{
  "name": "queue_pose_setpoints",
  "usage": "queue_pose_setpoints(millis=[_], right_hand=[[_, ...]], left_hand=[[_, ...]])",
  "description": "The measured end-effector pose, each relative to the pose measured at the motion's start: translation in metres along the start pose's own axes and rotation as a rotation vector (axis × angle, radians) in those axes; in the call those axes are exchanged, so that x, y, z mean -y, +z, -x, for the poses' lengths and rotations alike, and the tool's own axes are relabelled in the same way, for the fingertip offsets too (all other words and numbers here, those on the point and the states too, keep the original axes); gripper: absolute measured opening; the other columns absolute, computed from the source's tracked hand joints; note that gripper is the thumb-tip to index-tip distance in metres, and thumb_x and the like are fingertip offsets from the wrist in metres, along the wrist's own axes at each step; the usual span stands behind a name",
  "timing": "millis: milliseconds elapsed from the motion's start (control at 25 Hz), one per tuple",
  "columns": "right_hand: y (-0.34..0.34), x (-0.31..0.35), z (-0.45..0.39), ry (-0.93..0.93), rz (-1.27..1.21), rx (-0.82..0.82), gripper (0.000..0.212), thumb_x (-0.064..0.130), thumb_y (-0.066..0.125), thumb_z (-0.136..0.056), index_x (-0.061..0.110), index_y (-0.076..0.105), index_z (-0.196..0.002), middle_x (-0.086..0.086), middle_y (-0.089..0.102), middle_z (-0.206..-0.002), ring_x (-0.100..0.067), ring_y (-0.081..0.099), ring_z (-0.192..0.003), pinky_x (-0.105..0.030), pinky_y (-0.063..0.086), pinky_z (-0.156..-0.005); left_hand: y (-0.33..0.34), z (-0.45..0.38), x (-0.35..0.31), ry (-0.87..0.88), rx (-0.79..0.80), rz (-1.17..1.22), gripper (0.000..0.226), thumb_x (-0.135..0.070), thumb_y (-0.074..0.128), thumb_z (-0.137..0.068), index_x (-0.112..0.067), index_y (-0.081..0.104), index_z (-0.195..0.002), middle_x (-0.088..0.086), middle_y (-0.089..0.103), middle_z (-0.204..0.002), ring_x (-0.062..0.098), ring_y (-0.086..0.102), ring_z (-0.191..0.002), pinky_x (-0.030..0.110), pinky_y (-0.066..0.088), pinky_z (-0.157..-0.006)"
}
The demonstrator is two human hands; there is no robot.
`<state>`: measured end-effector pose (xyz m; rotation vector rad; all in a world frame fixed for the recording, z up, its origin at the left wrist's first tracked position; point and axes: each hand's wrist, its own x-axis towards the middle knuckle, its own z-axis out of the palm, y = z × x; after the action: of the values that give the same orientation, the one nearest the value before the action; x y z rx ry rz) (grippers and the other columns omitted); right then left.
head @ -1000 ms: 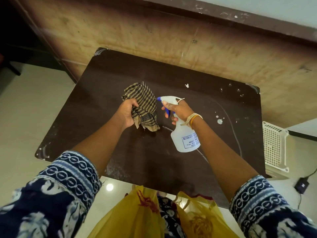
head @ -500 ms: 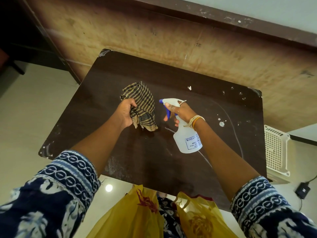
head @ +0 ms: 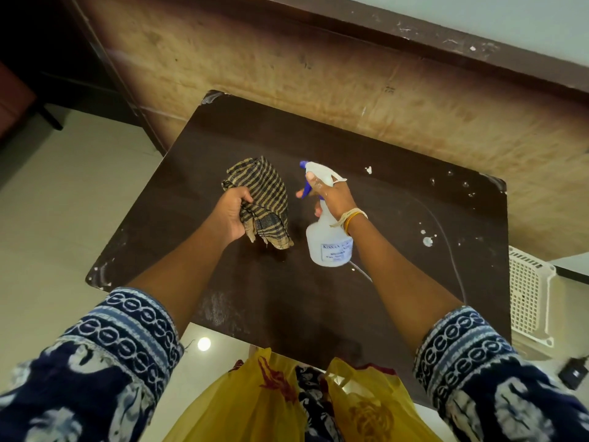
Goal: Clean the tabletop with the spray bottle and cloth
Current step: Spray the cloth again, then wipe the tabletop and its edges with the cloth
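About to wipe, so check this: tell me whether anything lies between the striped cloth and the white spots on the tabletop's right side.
The spray bottle, gripped by the right hand, hangs between the striped cloth in the left hand and the white spots. Nothing else shows on that stretch of the dark tabletop.

Dark tabletop [head: 366,307], white splatters [head: 427,240]

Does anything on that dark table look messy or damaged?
Yes. White splatters dot the tabletop right of the spray bottle, a pale scuffed patch marks the near edge, and the corners look chipped.
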<state>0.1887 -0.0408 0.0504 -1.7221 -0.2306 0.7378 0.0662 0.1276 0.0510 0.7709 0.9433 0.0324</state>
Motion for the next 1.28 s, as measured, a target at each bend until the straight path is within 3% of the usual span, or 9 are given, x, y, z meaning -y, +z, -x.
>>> queue_pose_setpoints(millis=[200, 320, 400, 480, 600, 760, 880, 1000, 1280], right_hand=[[0.045, 0.033, -0.058, -0.08, -0.061, -0.003, 0.043, 0.021, 0.064, -0.094, 0.0, 0.057, -0.132, -0.012, 0.07, -0.105, -0.024, 0.06, -0.077, -0.022, 0.052, -0.053], [0.075, 0.048, -0.092, -0.093, -0.104, -0.02, 0.043, 0.019, 0.07, -0.09, 0.002, 0.061, -0.128, -0.015, 0.068, -0.118, -0.018, 0.064, -0.093, -0.028, 0.059, -0.077], [0.09, 0.056, -0.111, -0.093, -0.104, -0.078, 0.035, 0.019, 0.077, -0.084, 0.004, 0.068, -0.114, -0.009, 0.071, -0.103, -0.014, 0.064, -0.085, -0.023, 0.056, -0.077], [0.101, 0.063, -0.125, -0.115, -0.075, -0.115, 0.028, 0.019, 0.08, -0.08, 0.005, 0.072, -0.103, 0.0, 0.065, -0.082, -0.008, 0.058, -0.071, -0.013, 0.047, -0.061], [0.103, 0.065, -0.133, -0.118, -0.015, -0.113, 0.034, 0.023, 0.085, -0.075, 0.006, 0.074, -0.103, 0.002, 0.063, -0.079, -0.011, 0.056, -0.073, -0.017, 0.044, -0.062], [0.092, 0.043, -0.111, -0.016, 0.048, -0.155, 0.059, 0.03, 0.085, -0.074, 0.011, 0.057, -0.123, -0.004, 0.057, -0.117, -0.018, 0.057, -0.103, -0.028, 0.048, -0.084], [0.078, 0.004, -0.082, 0.146, -0.131, -0.237, 0.071, 0.045, 0.075, -0.072, 0.012, 0.048, -0.129, -0.012, 0.05, -0.131, -0.025, 0.055, -0.112, -0.039, 0.047, -0.094], [0.056, -0.017, -0.054, 0.422, -0.397, 0.05, 0.052, 0.047, 0.073, -0.066, 0.016, 0.066, -0.107, -0.014, 0.066, -0.115, -0.031, 0.063, -0.107, -0.046, 0.048, -0.098], [-0.049, -0.02, 0.01, 0.252, -0.384, -0.077, 0.014, -0.004, 0.063, -0.083, 0.001, 0.067, -0.095, -0.015, 0.069, -0.094, -0.028, 0.066, -0.087, -0.039, 0.053, -0.086]], left_hand=[[-0.027, -0.011, -0.015, 0.005, -0.074, 0.034, 0.036, 0.001, 0.037, -0.08, -0.006, 0.063, -0.104, 0.012, 0.071, -0.096, 0.03, 0.068, -0.091, 0.043, 0.055, -0.073], [-0.041, -0.019, -0.023, -0.005, -0.11, 0.061, 0.031, 0.002, 0.038, -0.081, -0.008, 0.064, -0.094, 0.011, 0.071, -0.089, 0.029, 0.068, -0.087, 0.042, 0.054, -0.073], [-0.049, -0.025, -0.029, -0.008, -0.122, 0.071, 0.03, 0.002, 0.038, -0.081, -0.008, 0.064, -0.093, 0.011, 0.07, -0.091, 0.03, 0.067, -0.089, 0.043, 0.055, -0.077], [-0.054, -0.031, -0.035, -0.022, -0.113, 0.08, 0.031, 0.002, 0.038, -0.08, -0.008, 0.064, -0.094, 0.013, 0.07, -0.095, 0.031, 0.067, -0.092, 0.046, 0.054, -0.082], [-0.058, -0.038, -0.04, -0.056, -0.094, 0.071, 0.035, 0.002, 0.038, -0.078, -0.006, 0.064, -0.1, 0.015, 0.069, -0.102, 0.033, 0.067, -0.097, 0.048, 0.054, -0.085], [-0.049, -0.041, -0.04, -0.114, -0.033, 0.035, 0.037, 0.002, 0.036, -0.08, -0.005, 0.063, -0.103, 0.016, 0.068, -0.102, 0.033, 0.067, -0.095, 0.045, 0.055, -0.08], [-0.023, -0.041, -0.034, -0.139, 0.055, -0.058, 0.034, 0.001, 0.039, -0.082, -0.005, 0.064, -0.105, 0.016, 0.07, -0.102, 0.031, 0.068, -0.094, 0.041, 0.055, -0.079], [0.012, -0.041, -0.02, -0.152, 0.132, -0.16, 0.035, -0.003, 0.054, -0.085, -0.005, 0.061, -0.119, 0.016, 0.071, -0.109, 0.03, 0.07, -0.098, 0.041, 0.056, -0.081], [0.093, -0.027, 0.042, -0.054, 0.093, -0.315, 0.031, -0.002, 0.07, -0.085, -0.006, 0.063, -0.115, 0.015, 0.071, -0.11, 0.027, 0.071, -0.094, 0.042, 0.057, -0.08]])
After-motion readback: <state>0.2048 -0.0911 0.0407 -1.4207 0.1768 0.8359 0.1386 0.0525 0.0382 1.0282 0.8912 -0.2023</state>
